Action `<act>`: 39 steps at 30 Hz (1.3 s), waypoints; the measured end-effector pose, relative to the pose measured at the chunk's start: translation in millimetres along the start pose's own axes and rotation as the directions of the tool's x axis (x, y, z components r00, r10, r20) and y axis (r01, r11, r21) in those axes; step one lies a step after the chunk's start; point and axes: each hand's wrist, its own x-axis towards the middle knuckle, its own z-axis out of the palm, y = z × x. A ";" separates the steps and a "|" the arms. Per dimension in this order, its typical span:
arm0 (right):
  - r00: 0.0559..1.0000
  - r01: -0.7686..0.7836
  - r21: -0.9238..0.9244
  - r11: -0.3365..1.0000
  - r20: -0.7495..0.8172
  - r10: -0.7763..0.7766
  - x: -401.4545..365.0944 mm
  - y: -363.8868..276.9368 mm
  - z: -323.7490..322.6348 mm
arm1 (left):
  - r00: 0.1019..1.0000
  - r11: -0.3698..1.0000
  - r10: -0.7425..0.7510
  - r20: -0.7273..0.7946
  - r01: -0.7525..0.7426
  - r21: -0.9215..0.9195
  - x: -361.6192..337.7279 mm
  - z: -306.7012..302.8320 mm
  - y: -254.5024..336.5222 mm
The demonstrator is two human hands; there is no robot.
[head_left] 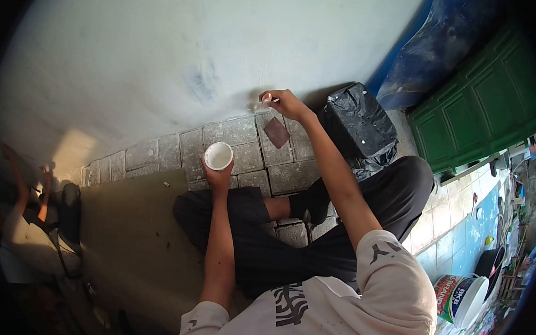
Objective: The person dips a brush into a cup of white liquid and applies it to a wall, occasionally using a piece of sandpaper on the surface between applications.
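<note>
My left hand (pixel 217 178) is wrapped round a small white tub (pixel 219 156), its open top facing up and a pale white inside showing. Up against the lower part of the pale wall (pixel 226 60), my right hand (pixel 286 104) is closed in a pinch on a small white object (pixel 268 98); I cannot tell what kind it is. Below that hand, a reddish-brown square sheet (pixel 276 133) lies on the grey pavers (pixel 288 177). My crossed legs (pixel 309 250) are under both forearms.
Close to my right arm stands a box-shaped bundle in black plastic (pixel 359 123). Further right are a green panel (pixel 477 102) and a printed paint bucket (pixel 463 300). A brownish mat (pixel 138 229) lies at left, with another person (pixel 38 234) beyond it.
</note>
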 end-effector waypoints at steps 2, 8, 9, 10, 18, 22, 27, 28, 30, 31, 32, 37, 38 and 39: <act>0.997 -0.066 -0.019 0.998 0.024 0.067 -2.2 11.1 4.9 | 1.000 1.000 0.006 0.002 -0.006 0.024 0.0 0.4 -1.6; 0.996 0.088 -0.233 0.968 0.027 -0.084 -7.4 -1.1 1.6 | 1.000 1.000 0.014 0.002 -0.014 0.010 1.1 1.1 0.8; 0.996 0.089 -0.234 0.968 0.029 -0.084 -5.3 -12.1 -4.0 | 1.000 1.000 0.013 0.001 -0.013 0.009 2.3 1.4 1.1; 0.994 0.108 -0.228 0.968 0.004 -0.110 -3.5 -27.2 -11.4 | 1.000 0.999 0.016 0.000 -0.016 0.035 3.0 1.8 1.7; 0.898 0.310 -0.368 0.877 -0.190 -0.397 16.1 -190.8 -86.4 | 1.000 1.000 -0.011 0.015 0.011 0.027 3.4 0.5 6.9; 0.837 0.362 -0.465 0.808 -0.218 -0.501 19.3 -239.8 -106.6 | 1.000 0.999 0.024 -0.011 -0.023 0.031 4.7 2.1 1.4; 0.691 0.442 -0.620 0.648 -0.225 -0.687 6.6 -235.3 -100.9 | 0.999 1.000 0.026 -0.028 -0.025 0.010 3.2 1.4 -6.4; 0.679 0.414 -0.649 0.638 -0.246 -0.692 -0.6 -223.4 -94.4 | 0.999 1.000 0.006 -0.035 -0.006 0.014 2.3 1.5 -8.6; 0.646 0.384 -0.640 0.666 -0.329 -0.689 -12.7 -189.5 -70.4 | 0.999 1.000 -0.010 -0.047 0.011 0.012 2.5 2.1 -8.2; 0.638 0.361 -0.621 0.696 -0.379 -0.670 -17.8 -169.7 -57.1 | 0.999 1.000 -0.001 -0.051 0.001 0.008 3.0 1.8 -5.5; 0.652 0.337 -0.620 0.709 -0.390 -0.651 -24.4 -145.7 -44.2 | 0.999 1.000 0.008 -0.053 -0.008 0.003 2.9 0.8 -4.0; 0.735 0.246 -0.547 0.800 -0.433 -0.521 -53.0 -59.2 30.4 | 0.998 0.999 -0.029 -0.055 0.030 0.019 2.1 1.2 -7.4; 0.770 0.242 -0.557 0.795 -0.388 -0.507 -59.0 -44.9 42.6 | 0.998 0.999 -0.039 -0.058 0.040 0.018 1.9 1.1 -8.6; 0.767 0.241 -0.561 0.792 -0.390 -0.510 -64.9 -37.0 51.0 | 0.998 0.999 -0.034 -0.056 0.035 0.014 1.5 1.0 -9.4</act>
